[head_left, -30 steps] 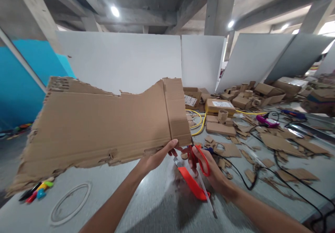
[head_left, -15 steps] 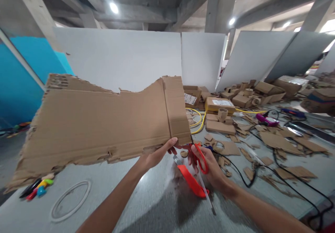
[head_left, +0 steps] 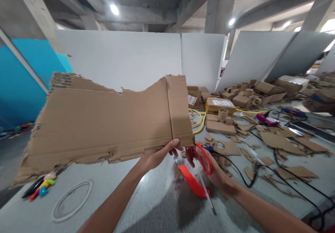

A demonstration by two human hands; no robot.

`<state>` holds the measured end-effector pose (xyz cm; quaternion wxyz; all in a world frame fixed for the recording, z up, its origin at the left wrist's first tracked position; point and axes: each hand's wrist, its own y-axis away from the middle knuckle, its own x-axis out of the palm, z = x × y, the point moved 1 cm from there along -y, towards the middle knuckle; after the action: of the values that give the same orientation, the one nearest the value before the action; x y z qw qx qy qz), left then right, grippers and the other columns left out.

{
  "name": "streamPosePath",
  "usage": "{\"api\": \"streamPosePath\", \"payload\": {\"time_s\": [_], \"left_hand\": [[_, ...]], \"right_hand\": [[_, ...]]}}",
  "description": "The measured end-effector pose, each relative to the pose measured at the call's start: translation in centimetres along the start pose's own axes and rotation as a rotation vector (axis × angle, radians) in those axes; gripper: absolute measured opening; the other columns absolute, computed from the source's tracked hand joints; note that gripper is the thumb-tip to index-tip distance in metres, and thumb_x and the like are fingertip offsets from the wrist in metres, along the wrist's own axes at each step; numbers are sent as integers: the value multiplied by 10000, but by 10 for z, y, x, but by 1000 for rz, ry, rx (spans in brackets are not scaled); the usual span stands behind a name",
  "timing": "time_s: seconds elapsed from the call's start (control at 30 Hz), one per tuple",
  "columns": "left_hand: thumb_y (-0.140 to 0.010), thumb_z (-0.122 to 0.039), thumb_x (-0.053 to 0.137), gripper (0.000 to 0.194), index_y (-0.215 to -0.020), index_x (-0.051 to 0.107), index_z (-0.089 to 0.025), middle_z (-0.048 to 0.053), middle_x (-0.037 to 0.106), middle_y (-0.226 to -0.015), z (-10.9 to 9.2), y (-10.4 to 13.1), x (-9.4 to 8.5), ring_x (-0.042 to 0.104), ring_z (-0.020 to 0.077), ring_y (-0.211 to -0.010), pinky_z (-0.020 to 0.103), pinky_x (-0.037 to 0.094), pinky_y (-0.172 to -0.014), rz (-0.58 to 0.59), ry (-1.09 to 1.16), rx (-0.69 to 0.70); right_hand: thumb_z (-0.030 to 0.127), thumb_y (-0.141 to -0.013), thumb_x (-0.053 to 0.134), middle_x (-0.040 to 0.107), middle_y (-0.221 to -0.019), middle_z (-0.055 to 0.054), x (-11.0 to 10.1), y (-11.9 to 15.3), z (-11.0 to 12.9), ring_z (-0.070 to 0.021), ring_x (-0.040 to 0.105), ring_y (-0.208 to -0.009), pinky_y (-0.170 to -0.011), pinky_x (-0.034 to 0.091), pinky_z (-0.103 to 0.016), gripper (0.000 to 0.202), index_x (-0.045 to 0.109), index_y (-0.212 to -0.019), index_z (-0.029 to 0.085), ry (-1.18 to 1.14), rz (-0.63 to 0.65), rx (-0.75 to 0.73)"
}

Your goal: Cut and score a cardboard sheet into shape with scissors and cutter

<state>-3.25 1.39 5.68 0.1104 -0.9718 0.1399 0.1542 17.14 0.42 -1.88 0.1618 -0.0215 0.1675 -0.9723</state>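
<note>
A large torn sheet of cardboard (head_left: 110, 118) is held up above the table, its right end folded along a crease. My left hand (head_left: 159, 156) grips its lower edge near that crease, thumb on the front face and fingers behind. My right hand (head_left: 211, 166) is closed around red-handled scissors (head_left: 205, 159) just below the sheet's lower right corner. Their blades are mostly hidden behind the cardboard and my fingers. Beneath my hands, a tool with an orange-red handle (head_left: 193, 182) and a thin metal ruler (head_left: 205, 191) lie on the table.
On the left lie a white ring (head_left: 72, 201) and several coloured markers (head_left: 42, 187). To the right are cardboard scraps (head_left: 281, 142), black cables (head_left: 252, 180), a purple tool (head_left: 268, 119) and a taped box (head_left: 220, 105). White panels (head_left: 120, 58) stand behind the table.
The cardboard has shifted slightly right, with my left hand still on it. The scissors have moved a little right and their handles show more fully.
</note>
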Motion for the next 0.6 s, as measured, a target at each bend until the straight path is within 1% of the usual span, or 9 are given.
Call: {"api": "streamPosePath", "payload": {"time_s": [0.13, 0.2, 0.33, 0.43, 0.53, 0.6], "left_hand": [[-966, -511, 577, 414, -797, 796, -203, 39, 767, -766, -2, 1, -1, 699, 164, -725, 259, 570, -746, -2, -4, -10], [-967, -514, 582, 410, -801, 797, -206, 37, 771, -783, -1, 0, -1, 697, 158, -730, 251, 567, -745, -4, 0, -3], [-976, -504, 584, 394, -816, 789, -208, 30, 770, -803, 3, -1, -2, 687, 141, -720, 233, 559, -727, -17, -8, 37], [-983, -493, 574, 394, -814, 782, -204, 31, 766, -792, 6, -4, -1, 681, 139, -709, 234, 559, -723, -9, -37, 66], [-980, -493, 567, 398, -818, 778, -197, 40, 767, -791, 6, -5, 0, 683, 148, -704, 248, 566, -720, -6, -45, 72], [-974, -497, 567, 401, -815, 774, -193, 47, 769, -793, 5, -5, 2, 687, 155, -703, 257, 571, -718, -17, -48, 56]], "right_hand": [[656, -1009, 343, 519, -758, -20, 1, 1, 18, -200, 447, -715, -705, 405, -345, 508, 514, -754, 251, 9, 80, 22], [673, -999, 345, 492, -739, -12, 2, 0, 26, -195, 427, -694, -689, 394, -342, 519, 498, -739, 251, 32, 81, 26], [773, -940, 349, 455, -702, -6, 4, -1, 41, -192, 395, -651, -635, 369, -341, 578, 455, -698, 259, 57, 60, 45], [809, -912, 358, 431, -697, -1, 6, 1, 52, -189, 381, -653, -645, 373, -341, 594, 424, -695, 260, 68, 30, 41], [775, -940, 354, 417, -700, 6, 7, 3, 53, -175, 375, -657, -655, 375, -332, 580, 408, -697, 251, 56, -2, 32], [745, -955, 377, 423, -696, 12, 7, 3, 44, -159, 369, -634, -619, 361, -319, 561, 418, -706, 244, 10, -4, 46]]}}
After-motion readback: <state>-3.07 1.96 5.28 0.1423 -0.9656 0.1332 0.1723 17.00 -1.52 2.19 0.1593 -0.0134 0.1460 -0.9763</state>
